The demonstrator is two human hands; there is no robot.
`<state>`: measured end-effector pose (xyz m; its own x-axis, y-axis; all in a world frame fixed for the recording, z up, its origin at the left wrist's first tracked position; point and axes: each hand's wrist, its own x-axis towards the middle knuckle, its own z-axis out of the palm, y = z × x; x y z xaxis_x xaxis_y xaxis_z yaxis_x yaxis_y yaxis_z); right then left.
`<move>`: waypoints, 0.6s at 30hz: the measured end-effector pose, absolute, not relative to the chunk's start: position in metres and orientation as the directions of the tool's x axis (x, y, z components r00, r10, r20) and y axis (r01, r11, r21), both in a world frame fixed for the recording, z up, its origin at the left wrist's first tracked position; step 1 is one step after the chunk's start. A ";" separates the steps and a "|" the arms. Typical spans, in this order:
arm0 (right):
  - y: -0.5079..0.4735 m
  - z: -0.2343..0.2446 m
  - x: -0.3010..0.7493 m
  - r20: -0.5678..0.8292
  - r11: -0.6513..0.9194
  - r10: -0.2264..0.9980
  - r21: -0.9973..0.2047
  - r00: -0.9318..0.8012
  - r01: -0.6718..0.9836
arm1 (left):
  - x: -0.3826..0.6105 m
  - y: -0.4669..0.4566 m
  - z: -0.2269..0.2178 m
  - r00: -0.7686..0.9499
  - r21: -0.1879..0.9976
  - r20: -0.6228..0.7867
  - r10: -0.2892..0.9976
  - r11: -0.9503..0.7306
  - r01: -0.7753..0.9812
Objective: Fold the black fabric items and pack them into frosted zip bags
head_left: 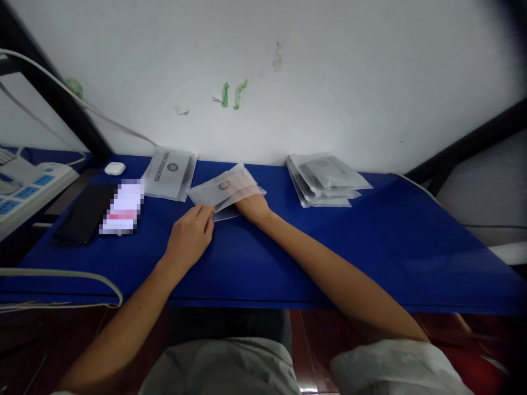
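Note:
A frosted zip bag with a dark round logo lies in front of me, its near side lifted off the table. My left hand pinches the bag's near edge between thumb and fingers. My right hand reaches in from the right, its fingers behind the translucent plastic. Whether they are inside the bag or under it I cannot tell, and their grip is blurred by the plastic. Beneath the lifted side, another grey plastic layer shows on the table.
Left of my hands lies a bag printed ROCKBROS. To the right, several similar bags are stacked against the wall. A black phone, a bright blurred-out screen, a white earbud case and a power strip sit at left on the blue table.

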<state>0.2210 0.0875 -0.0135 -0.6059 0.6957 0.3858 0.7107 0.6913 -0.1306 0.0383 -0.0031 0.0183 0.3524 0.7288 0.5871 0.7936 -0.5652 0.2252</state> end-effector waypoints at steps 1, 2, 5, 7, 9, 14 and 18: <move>0.083 -0.013 0.223 0.370 0.663 0.718 -0.106 -0.589 0.741 | 0.039 -0.003 0.018 0.337 0.220 0.571 0.749 -0.535 0.815; 0.078 -0.013 0.224 0.356 0.637 0.738 -0.088 -0.573 0.766 | 0.040 -0.002 0.017 0.329 0.214 0.560 0.760 -0.517 0.829; 0.064 -0.007 0.223 0.350 0.648 0.724 -0.052 -0.594 0.760 | 0.041 -0.002 0.015 0.318 0.210 0.558 0.766 -0.502 0.839; 0.059 -0.004 0.222 0.350 0.677 0.697 -0.037 -0.625 0.735 | 0.040 -0.002 0.015 0.330 0.212 0.568 0.754 -0.522 0.826; 0.058 -0.003 0.222 0.338 0.694 0.684 -0.029 -0.646 0.719 | 0.039 -0.002 0.015 0.383 0.208 0.566 0.730 -0.576 0.790; 0.071 -0.013 0.226 0.294 0.720 0.673 -0.049 -0.678 0.693 | 0.039 -0.002 0.018 0.530 0.207 0.539 0.654 -0.713 0.670; 0.086 -0.022 0.224 0.310 0.725 0.665 -0.051 -0.680 0.687 | 0.042 -0.004 0.018 0.586 0.198 0.533 0.610 -0.764 0.614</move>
